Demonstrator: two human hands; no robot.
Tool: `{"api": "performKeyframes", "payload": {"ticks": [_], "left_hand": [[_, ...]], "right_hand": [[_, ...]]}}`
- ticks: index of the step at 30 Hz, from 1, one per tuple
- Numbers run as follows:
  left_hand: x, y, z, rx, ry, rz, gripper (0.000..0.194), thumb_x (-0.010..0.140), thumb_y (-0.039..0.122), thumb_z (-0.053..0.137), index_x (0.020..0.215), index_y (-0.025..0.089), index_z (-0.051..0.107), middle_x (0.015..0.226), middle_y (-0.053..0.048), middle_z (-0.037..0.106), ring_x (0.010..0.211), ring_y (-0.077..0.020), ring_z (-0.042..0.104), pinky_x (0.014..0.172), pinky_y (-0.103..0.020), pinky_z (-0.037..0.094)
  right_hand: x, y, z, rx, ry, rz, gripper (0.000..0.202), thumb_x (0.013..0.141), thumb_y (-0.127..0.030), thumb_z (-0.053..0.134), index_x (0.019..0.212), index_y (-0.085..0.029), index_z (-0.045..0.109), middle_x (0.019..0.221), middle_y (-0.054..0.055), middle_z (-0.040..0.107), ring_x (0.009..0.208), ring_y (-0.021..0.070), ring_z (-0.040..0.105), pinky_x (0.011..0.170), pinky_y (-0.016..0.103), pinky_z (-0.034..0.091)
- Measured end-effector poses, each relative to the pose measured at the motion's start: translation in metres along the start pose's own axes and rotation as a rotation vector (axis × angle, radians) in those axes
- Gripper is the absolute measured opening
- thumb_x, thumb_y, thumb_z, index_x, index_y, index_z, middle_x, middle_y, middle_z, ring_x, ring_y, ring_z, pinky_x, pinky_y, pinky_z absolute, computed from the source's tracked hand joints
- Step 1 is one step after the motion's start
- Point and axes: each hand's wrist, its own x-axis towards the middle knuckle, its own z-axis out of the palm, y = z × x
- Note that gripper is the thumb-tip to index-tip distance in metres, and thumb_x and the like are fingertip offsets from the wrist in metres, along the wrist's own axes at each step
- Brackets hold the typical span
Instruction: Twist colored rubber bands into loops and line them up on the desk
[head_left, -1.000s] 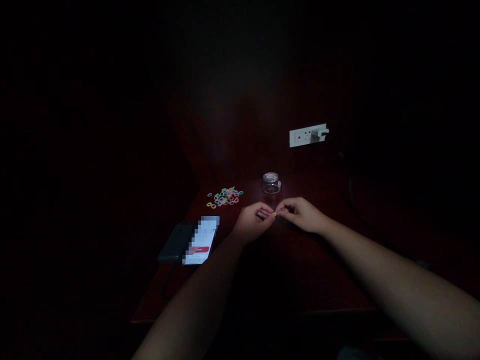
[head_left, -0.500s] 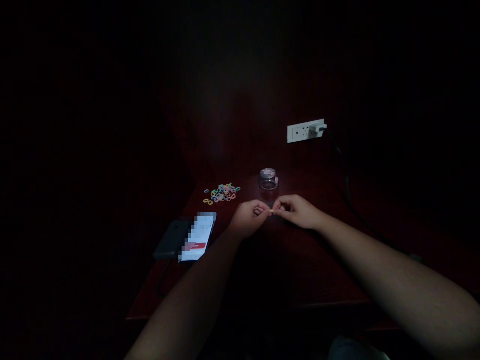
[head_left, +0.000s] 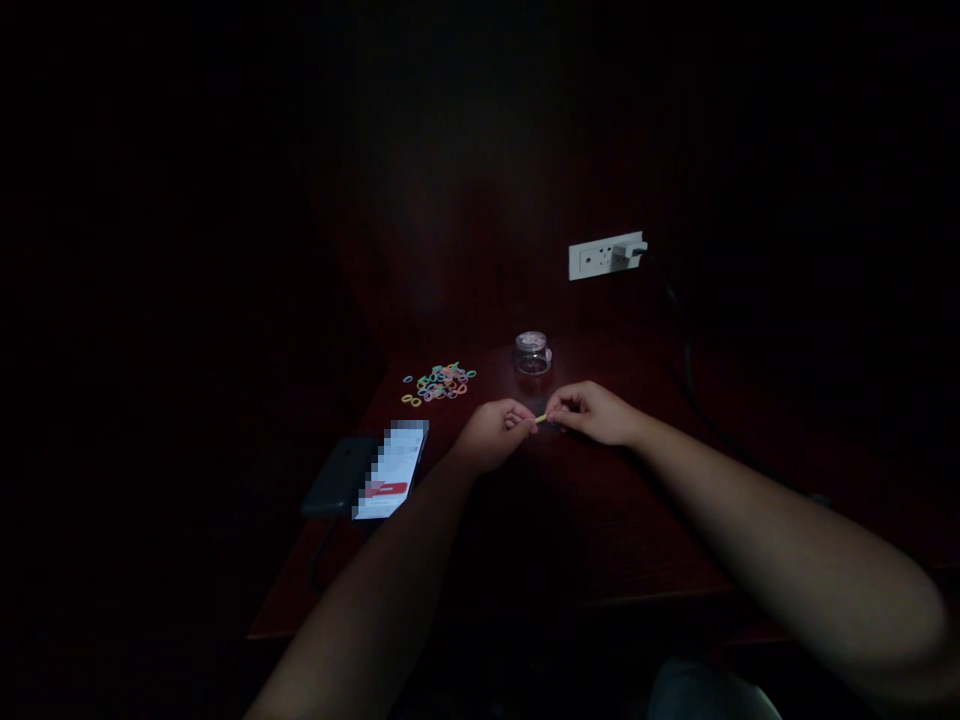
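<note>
Between my fingertips a small yellow hair tie (head_left: pixel 541 419) is drawn out into a short line. My left hand (head_left: pixel 495 432) pinches one end of it, and my right hand (head_left: pixel 592 412) pinches the other. Just beyond the hands stands a clear round jar (head_left: pixel 532 362) with a pinkish pattern on its top. Left of the jar lies a loose pile of colourful hair ties (head_left: pixel 444 382), with a few yellow ones apart at its near edge.
A phone with a lit screen (head_left: pixel 394 470) lies left of my left forearm, beside a dark flat device (head_left: pixel 337 478) with a cable. A wall socket (head_left: pixel 592 261) holds a plug, whose black cable (head_left: pixel 688 360) runs down at the right. The dark red table (head_left: pixel 570 540) is dimly lit.
The yellow hair tie shows longer between my fingertips, which have moved slightly apart. The whole view has shifted a little, so everything appears slightly further left and up.
</note>
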Motion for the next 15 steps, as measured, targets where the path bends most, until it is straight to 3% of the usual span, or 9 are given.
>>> {"api": "performKeyframes", "payload": {"ticks": [8,15], "left_hand": [[0.0015,-0.0055,-0.0017,0.051,0.007,0.011,0.015,0.076,0.023,0.05,0.081,0.013,0.06,0.076,-0.004,0.066,0.066,-0.0109,0.058,0.059,-0.021,0.043],[0.0025,-0.0054,-0.0042,0.044,0.064,0.05,0.014,0.077,0.024,0.051,0.082,0.013,0.059,0.077,-0.005,0.066,0.069,-0.0116,0.059,0.064,-0.023,0.045]], "right_hand": [[0.0003,0.0045,0.001,0.054,-0.032,0.037,0.024,0.074,-0.037,0.055,0.076,-0.013,0.058,0.059,0.0,0.054,0.053,0.0091,0.049,0.05,0.021,0.036],[0.001,0.0068,-0.0054,0.092,0.018,0.056,0.023,0.073,-0.035,0.057,0.075,-0.013,0.059,0.059,0.0,0.056,0.052,0.0088,0.049,0.049,0.021,0.037]]}}
